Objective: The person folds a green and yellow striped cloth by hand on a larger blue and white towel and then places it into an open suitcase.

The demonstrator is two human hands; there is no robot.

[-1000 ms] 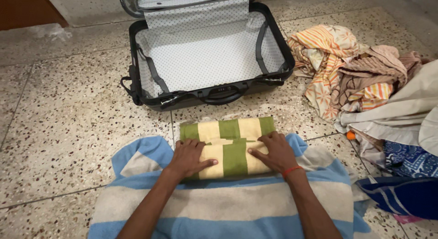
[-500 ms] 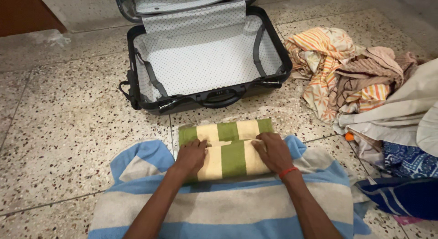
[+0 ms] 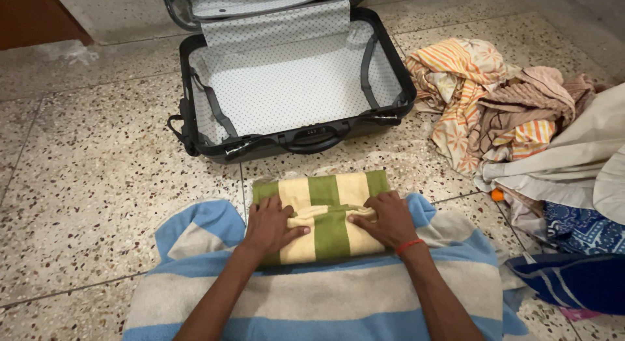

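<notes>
Now the green and cream striped towel (image 3: 323, 214) lies just below the middle of the frame, on the far edge of a larger blue and grey striped towel (image 3: 325, 295) spread over the speckled floor (image 3: 84, 184). Half a second back both hands pinched the near fold with curled fingers; now they lie flatter, thumbs turned inward, pressing the rolled near edge down, so the bundle looks thicker and tighter and the folding seems close to done. The left hand (image 3: 268, 225) rests palm-down on the left end, its grip released and pressing, not clasping. The right hand (image 3: 385, 218), with a red thread at the wrist, does the same on the right end, fingers spread over the fold.

Beyond the towel, in the upper middle, an open black suitcase (image 3: 195, 113) shows a white dotted lining and grey straps; nothing lies inside it. At the right edge a heap of clothes (image 3: 495, 100) is piled, orange-striped, brown and off-white, with dark blue cloth (image 3: 573, 279) lower right. No packages, labels or signs show, apart from a small lock panel by the suitcase handle.
</notes>
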